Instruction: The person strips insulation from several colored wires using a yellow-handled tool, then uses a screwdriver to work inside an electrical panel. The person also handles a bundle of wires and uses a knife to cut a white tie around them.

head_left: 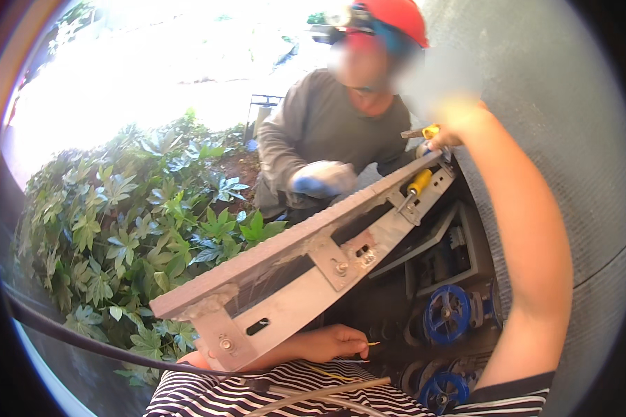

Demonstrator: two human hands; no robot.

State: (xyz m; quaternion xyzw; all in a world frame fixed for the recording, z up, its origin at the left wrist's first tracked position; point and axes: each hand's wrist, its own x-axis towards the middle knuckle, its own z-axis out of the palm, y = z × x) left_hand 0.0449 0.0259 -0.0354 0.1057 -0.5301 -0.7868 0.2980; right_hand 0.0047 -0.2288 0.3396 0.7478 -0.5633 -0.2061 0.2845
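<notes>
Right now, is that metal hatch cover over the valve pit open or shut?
Open. The metal cover is tilted up on edge, exposing the blue valve wheels below; the right hand grips its upper end.

Valves point(446, 314) under lid point(306, 250) — shrubs point(139, 229) left

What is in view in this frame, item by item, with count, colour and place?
metal cover panel: one, grey, tilted up across the centre
brackets: three, grey, bolted along the panel's lower edge
screwdriver: one, yellow handle, at the panel's upper right end
valve handwheels: two, blue, in the pit lower right
leafy plants: green, left
cable: one, black, lower left
co-worker: one, red helmet, grey top, blue-and-white glove, top centre
left hand: pinching a thin yellow-tipped wire beneath the panel
right hand: raised at the panel's upper end, grip unclear
</notes>
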